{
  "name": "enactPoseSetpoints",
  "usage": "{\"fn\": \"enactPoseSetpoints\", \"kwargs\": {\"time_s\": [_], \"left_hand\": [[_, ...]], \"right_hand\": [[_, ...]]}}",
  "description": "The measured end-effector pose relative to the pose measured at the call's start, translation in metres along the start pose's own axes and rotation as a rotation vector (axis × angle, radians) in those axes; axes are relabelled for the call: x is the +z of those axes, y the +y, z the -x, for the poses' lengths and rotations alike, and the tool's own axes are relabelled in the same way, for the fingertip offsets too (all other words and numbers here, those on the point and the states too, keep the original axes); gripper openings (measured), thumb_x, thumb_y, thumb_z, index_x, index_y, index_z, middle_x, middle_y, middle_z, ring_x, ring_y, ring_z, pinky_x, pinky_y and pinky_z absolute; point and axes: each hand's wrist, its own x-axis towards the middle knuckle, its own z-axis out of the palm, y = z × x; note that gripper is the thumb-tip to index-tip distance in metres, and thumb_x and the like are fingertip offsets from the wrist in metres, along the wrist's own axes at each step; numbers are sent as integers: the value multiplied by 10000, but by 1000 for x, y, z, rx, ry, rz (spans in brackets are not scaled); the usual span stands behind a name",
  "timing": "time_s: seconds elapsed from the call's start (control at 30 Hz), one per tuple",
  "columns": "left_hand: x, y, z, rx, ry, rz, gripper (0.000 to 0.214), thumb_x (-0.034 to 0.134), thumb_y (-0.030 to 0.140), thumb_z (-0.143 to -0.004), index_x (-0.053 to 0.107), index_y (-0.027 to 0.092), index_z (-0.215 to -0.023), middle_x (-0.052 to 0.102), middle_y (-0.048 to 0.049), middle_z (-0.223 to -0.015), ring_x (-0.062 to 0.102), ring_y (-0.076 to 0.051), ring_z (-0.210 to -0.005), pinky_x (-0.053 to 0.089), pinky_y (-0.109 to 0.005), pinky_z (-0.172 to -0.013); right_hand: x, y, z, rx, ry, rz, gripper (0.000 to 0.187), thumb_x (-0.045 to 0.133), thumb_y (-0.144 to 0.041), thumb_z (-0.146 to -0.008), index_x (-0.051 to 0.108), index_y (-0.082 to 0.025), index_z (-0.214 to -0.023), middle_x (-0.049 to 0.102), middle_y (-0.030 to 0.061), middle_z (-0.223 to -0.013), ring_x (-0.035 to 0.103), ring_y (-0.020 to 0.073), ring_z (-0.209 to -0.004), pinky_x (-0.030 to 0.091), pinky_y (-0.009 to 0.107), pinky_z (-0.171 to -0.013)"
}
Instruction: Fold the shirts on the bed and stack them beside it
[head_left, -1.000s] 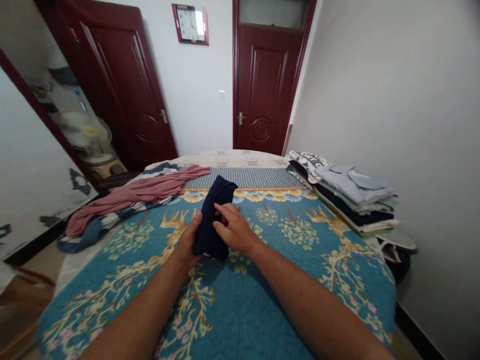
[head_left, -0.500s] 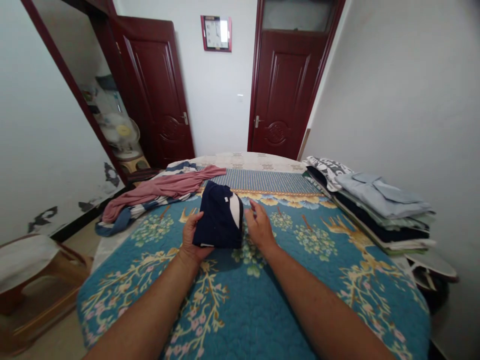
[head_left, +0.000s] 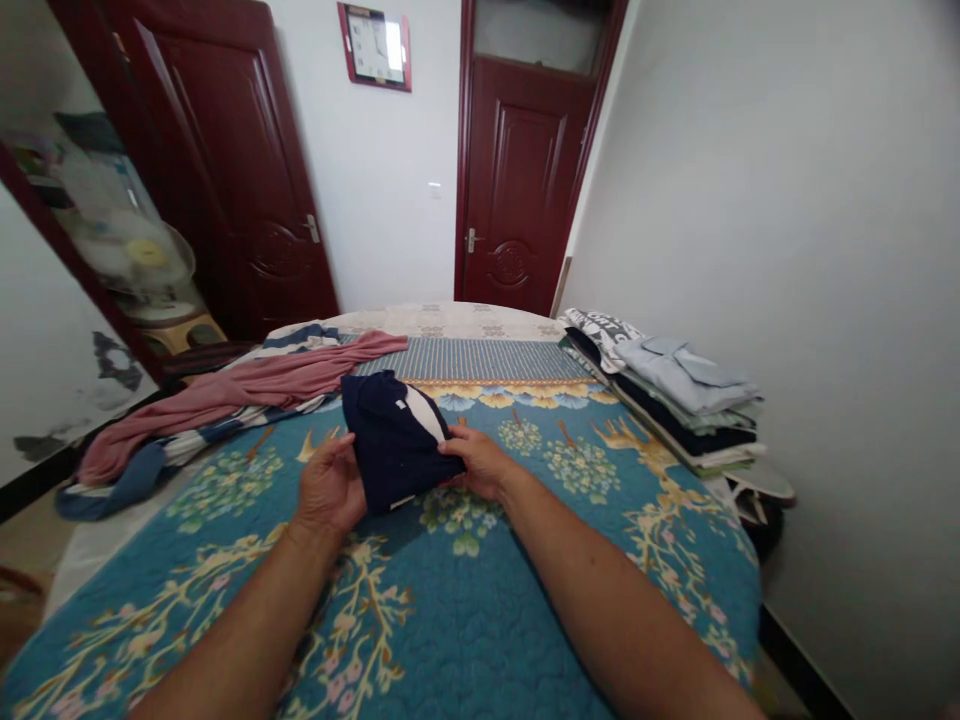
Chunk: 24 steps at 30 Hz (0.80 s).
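Observation:
A navy folded garment (head_left: 397,450) with a white patch and a small white label is held in front of me above the bed. My right hand (head_left: 480,460) grips its right edge, thumb on top and fingers underneath. At the opposite edge, my left hand (head_left: 330,485) supports it, with the thumb by the side and the fingers partly hidden behind the cloth. The garment is tilted, its lower left corner hanging towards me. Beneath it spreads a teal patterned quilt (head_left: 487,620).
On the left side lie a pink garment (head_left: 247,390) and a blue-and-white striped cloth (head_left: 202,438), both unfolded. A stack of folded clothes (head_left: 675,390) stands at the right by the wall. Beyond the bed are two dark red doors (head_left: 517,190) and a wall clock (head_left: 375,46).
My right hand, apart from the navy garment before, now grips its right edge. The garment has turned and tilted slightly. The whole view has swung to the right.

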Motion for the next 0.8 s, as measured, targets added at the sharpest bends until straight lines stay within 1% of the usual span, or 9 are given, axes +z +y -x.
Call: {"fn": "enactPoseSetpoints", "kwargs": {"time_s": [0.1,0.13,0.2,0.3,0.4,0.53,0.63,0.7,0.8], "left_hand": [[0,0,-10,0,74,4,488,625,199,-938,702,176,-1419,837,-116,-1148,773,-324,-1164,594,-518,-1095],[0,-1,-12,5,106,-5,475,624,171,-947,703,186,-1415,841,-104,-1128,787,-307,-1127,606,-504,-1083],[1,-3,-15,14,151,-30,484,620,103,-944,705,196,-1411,847,-86,-1097,809,-275,-1050,629,-475,-1056],[2,-5,-17,45,176,-38,488,588,64,-960,704,200,-1414,849,-77,-1081,818,-250,-1003,640,-454,-1045],[3,-2,-19,102,210,-13,474,551,99,-998,691,217,-1436,850,-75,-1084,808,-269,-1059,630,-490,-1063],[2,4,-21,123,208,-16,486,524,111,-1003,680,218,-1451,844,-76,-1129,766,-291,-1192,600,-510,-1114],[4,4,-19,113,229,-52,480,540,119,-993,703,258,-1422,841,-49,-1151,754,-289,-1218,611,-503,-1100],[5,3,-18,102,236,-87,486,572,124,-977,708,295,-1412,836,-25,-1170,760,-285,-1204,628,-501,-1072],[3,4,-19,111,211,-81,509,598,88,-949,711,287,-1404,835,-21,-1179,773,-260,-1170,635,-467,-1067]], "right_hand": [[-19,-10,0,-17,-30,-15,451,828,-230,-672,728,-205,-1112,766,-9,-852,660,151,-662,547,265,-627],[-23,-13,0,-34,-33,-43,467,836,-221,-661,731,-198,-1116,779,2,-882,678,155,-687,556,266,-657],[-26,-15,0,-93,5,-123,460,848,-223,-667,736,-183,-1112,798,25,-928,714,169,-757,575,282,-748],[-23,-14,-1,-164,80,-247,388,829,-319,-762,734,-185,-1114,807,44,-957,745,208,-875,586,330,-870],[-18,-7,-1,-131,49,-300,382,809,-419,-825,718,-214,-1134,806,50,-989,747,249,-973,594,399,-900],[-13,2,3,-77,-50,-264,491,897,-453,-771,683,-257,-1167,792,27,-1024,741,246,-982,597,438,-891],[-7,8,2,-50,-100,-247,582,941,-445,-730,674,-273,-1218,792,24,-1080,745,230,-965,607,438,-880],[-1,11,-3,-63,-42,-264,570,940,-378,-730,678,-269,-1225,798,23,-1086,751,219,-953,617,423,-873],[7,14,-12,-123,134,-303,428,861,-236,-766,697,-241,-1161,809,20,-1008,763,214,-920,630,405,-854]]}}
